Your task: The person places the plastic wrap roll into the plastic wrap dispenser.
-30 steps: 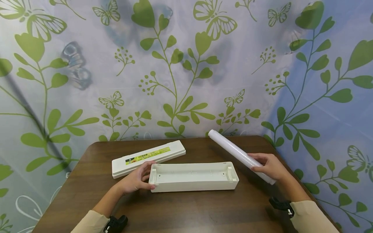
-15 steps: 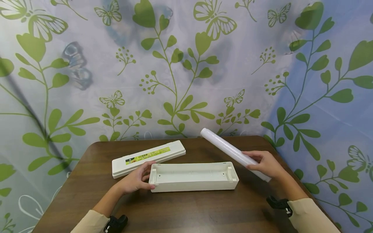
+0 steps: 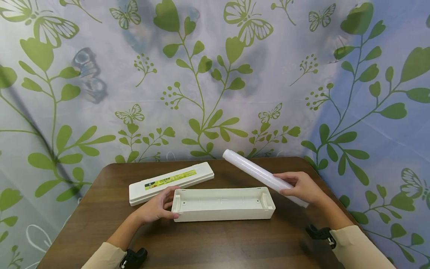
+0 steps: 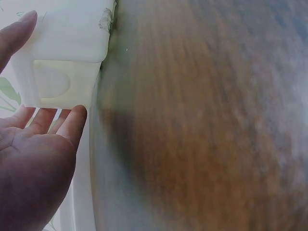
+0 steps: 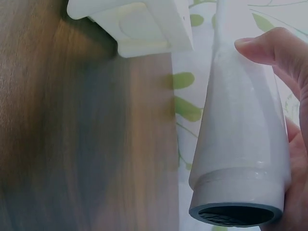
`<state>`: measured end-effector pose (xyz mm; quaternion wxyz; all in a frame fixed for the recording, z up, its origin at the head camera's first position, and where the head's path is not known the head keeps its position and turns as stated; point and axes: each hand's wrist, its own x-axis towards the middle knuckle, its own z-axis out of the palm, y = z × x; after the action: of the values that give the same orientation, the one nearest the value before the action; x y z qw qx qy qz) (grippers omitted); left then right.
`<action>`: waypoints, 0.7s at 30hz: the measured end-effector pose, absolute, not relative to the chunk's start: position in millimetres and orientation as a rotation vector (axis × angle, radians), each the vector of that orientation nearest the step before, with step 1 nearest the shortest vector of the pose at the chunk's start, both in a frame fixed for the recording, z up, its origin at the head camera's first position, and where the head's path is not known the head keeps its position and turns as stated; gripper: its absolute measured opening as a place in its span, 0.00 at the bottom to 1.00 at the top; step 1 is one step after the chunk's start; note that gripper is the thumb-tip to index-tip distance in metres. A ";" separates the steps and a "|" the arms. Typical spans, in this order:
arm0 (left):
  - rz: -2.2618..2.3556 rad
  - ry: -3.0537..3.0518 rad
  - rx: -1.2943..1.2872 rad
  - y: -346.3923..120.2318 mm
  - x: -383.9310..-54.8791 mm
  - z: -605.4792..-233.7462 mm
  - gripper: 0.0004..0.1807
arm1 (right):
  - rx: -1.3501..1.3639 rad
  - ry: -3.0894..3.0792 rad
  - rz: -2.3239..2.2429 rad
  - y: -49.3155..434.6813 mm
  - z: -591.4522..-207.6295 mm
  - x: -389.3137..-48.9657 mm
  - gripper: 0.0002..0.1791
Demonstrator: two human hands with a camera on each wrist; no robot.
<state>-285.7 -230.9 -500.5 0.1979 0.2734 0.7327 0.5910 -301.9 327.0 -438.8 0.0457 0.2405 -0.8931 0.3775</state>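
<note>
A long open white plastic box (image 3: 223, 215) rests on the wooden table, its hollow facing up. My left hand (image 3: 155, 207) grips its left end, thumb at the near corner and fingers round the far side. In the left wrist view, fingertips (image 4: 77, 115) touch the box's end wall. My right hand (image 3: 304, 188) holds a cling film roll (image 3: 250, 168) near its lower right end. The roll slants up and leftward, over and behind the box's right end. The right wrist view shows the roll's hollow core (image 5: 236, 215) and my thumb lying along its side.
Behind the box at the left lies a white lid (image 3: 203, 171) with a yellow-green label, set at an angle. The brown table (image 3: 215, 246) ends at a leaf-patterned curtain (image 3: 215, 74) at the back and right.
My right hand has carried the cling film roll leftward, so its far end now sits further left behind the box. The left hand and box have stayed put.
</note>
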 end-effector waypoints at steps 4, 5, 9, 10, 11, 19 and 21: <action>1.657 2.045 0.776 -231.4 -286.6 -502.0 0.54 | 0.776 -2.732 1.175 323.0 -436.8 -302.5 0.31; 1.658 2.042 0.778 -231.5 -286.8 -502.4 0.54 | 0.785 -2.734 1.183 322.0 -436.3 -302.4 0.31; 1.666 2.031 0.783 -231.6 -287.2 -503.2 0.52 | 0.820 -2.734 1.196 317.7 -433.9 -302.1 0.31; 1.670 2.026 0.785 -231.4 -287.6 -503.6 0.52 | 0.828 -2.733 1.190 316.6 -433.5 -302.1 0.31; 1.672 2.022 0.785 -231.3 -287.6 -503.6 0.52 | 0.836 -2.729 1.188 315.2 -432.8 -301.8 0.31; 1.679 2.017 0.784 -231.4 -288.5 -504.1 0.53 | 0.910 -2.709 1.192 303.0 -432.1 -304.5 0.30; 1.680 2.016 0.783 -231.5 -288.8 -504.2 0.53 | 0.919 -2.722 1.202 300.5 -431.8 -305.1 0.30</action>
<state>-288.8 -231.5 -504.2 0.2002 0.2802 0.7212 0.6010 -305.1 300.5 -431.8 0.0139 0.2950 -0.8740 0.3860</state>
